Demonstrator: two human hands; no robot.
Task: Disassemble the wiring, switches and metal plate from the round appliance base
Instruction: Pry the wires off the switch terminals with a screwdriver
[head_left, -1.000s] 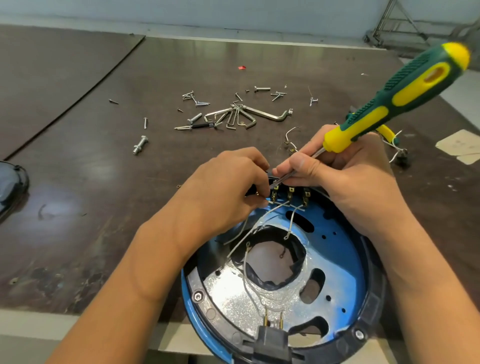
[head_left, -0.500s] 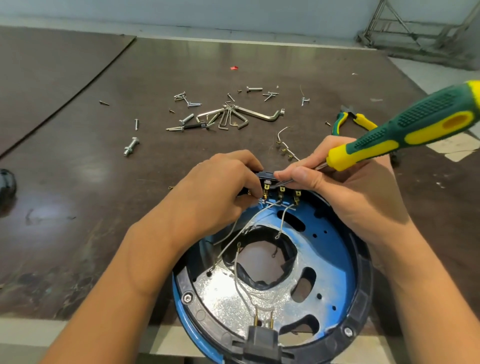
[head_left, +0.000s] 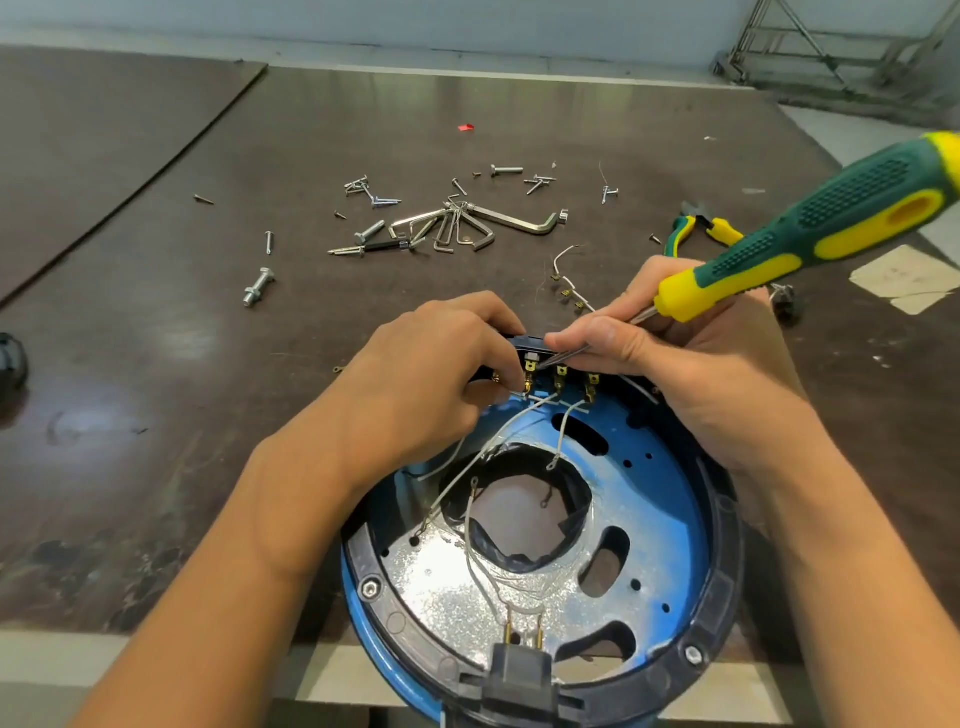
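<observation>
The round appliance base (head_left: 722, 530), black rim and blue inside, lies open at the table's near edge. A glittery metal plate (head_left: 447, 587) sits in it with white wires (head_left: 483, 545) running to a black switch block (head_left: 558, 374) with brass terminals at the far rim. My left hand (head_left: 431, 374) pinches the left end of that block. My right hand (head_left: 696, 358) grips a green-and-yellow screwdriver (head_left: 810, 228); its tip touches the leftmost terminal. A black plug socket (head_left: 519, 670) sits at the near rim.
Loose screws and bolts (head_left: 258, 287), a bunch of hex keys (head_left: 467, 226) and green-yellow pliers (head_left: 696, 228) lie on the dark table beyond the base. Removed wire pieces (head_left: 563, 275) lie near my right hand. A black object (head_left: 10, 358) sits at the left edge.
The screwdriver handle has dropped lower and swung to the right, its tip staying at the switch terminals. Both hands keep their hold on the block.
</observation>
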